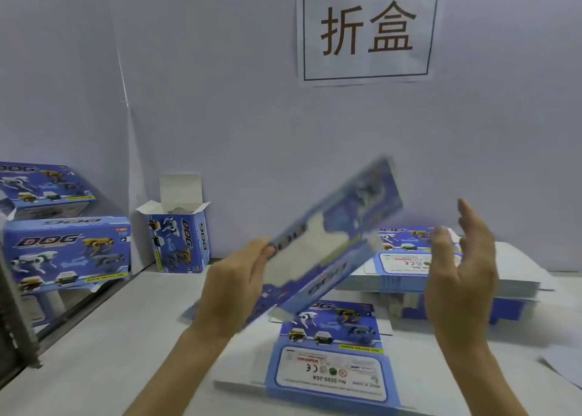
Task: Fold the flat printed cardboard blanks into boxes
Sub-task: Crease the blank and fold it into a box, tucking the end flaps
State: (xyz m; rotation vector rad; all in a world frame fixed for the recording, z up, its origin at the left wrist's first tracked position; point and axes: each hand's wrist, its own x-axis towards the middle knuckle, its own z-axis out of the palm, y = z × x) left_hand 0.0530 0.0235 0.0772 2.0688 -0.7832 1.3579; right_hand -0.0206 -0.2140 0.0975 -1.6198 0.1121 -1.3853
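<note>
Blank tilted above the bench, pinched in our left hand, our right hand open near it.

On my feed the light is even and soft, with a cool bluish cast over the pale wall and the white table; I cannot tell its source. Shadows are faint, the clearest being a soft one beneath the far stack of flat blue blanks. The blue printed cardboard blank gripped by the left hand is smeared by motion blur, and the right hand blurs at its fingertips. The white paper sign reads sharp. The folded blue boxes at the left edge lean with wide-angle distortion.
</note>
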